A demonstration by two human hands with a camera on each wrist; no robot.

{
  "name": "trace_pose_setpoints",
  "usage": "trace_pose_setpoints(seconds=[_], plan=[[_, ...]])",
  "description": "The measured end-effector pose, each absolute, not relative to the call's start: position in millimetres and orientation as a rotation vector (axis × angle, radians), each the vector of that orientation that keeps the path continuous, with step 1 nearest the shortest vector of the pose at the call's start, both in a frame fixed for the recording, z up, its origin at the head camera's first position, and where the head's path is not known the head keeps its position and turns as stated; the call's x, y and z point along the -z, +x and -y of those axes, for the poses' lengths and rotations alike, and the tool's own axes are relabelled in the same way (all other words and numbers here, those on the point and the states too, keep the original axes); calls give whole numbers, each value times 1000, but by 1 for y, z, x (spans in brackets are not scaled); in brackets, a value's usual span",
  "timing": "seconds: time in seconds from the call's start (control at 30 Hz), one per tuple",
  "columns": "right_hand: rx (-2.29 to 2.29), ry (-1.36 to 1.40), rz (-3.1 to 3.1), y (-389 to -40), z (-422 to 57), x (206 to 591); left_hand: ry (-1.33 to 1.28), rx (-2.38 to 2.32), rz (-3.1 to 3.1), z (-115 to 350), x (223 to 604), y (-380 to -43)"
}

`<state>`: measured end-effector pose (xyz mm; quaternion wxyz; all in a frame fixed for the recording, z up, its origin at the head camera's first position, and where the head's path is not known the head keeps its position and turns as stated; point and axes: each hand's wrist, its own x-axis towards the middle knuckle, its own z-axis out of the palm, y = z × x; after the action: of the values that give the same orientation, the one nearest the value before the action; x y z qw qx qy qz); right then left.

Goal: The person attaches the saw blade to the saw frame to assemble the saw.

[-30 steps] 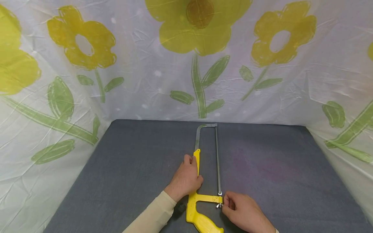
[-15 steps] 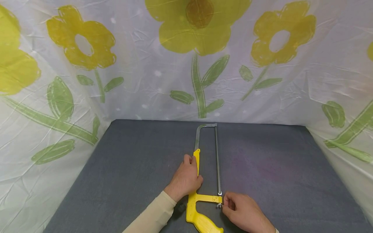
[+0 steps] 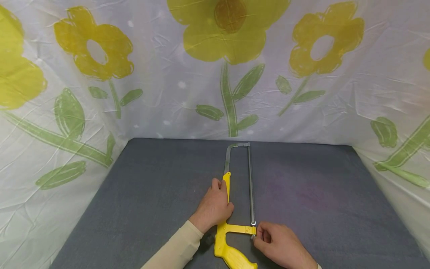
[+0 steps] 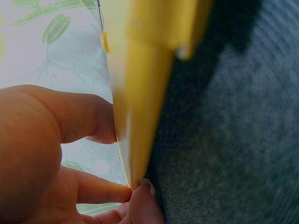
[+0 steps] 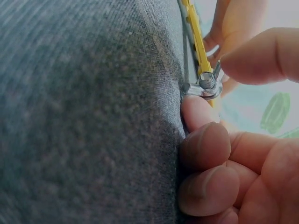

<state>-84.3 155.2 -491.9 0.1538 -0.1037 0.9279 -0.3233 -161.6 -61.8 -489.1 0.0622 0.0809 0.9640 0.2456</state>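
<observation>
A hacksaw [image 3: 220,239] with a yellow frame and handle lies flat on the dark grey cloth, its silver front bow pointing away. The thin blade [image 3: 251,183] runs along its right side. My left hand [image 3: 213,205] holds the frame's yellow spine; in the left wrist view the thumb [image 4: 91,116] presses one face and fingertips [image 4: 145,203] meet the other edge. At the blade's near end, my right hand [image 3: 280,241] pinches the metal wing nut [image 5: 208,86]. Thumb and forefinger sit at opposite wings, with the other fingers curled against the cloth.
Dark grey cloth [image 3: 151,186] covers the table. White sheeting [image 3: 161,93] printed with yellow flowers rises behind it and along both sides. A dark shape beside the left wrist is too unclear to identify.
My right thumb has shifted slightly left onto the wing nut, which has turned and is now mostly covered. The left hand and the hacksaw stay in place.
</observation>
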Motion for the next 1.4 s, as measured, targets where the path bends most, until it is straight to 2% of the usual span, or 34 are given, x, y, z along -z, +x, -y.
trace_pose_setpoints(seconds=[0.57, 1.4], plan=[[893, -191, -2619, -83, -152, 490, 211, -722, -2899, 60, 488, -162], [906, -275, -2660, -83, -154, 491, 201, -713, -2907, 60, 488, -162]])
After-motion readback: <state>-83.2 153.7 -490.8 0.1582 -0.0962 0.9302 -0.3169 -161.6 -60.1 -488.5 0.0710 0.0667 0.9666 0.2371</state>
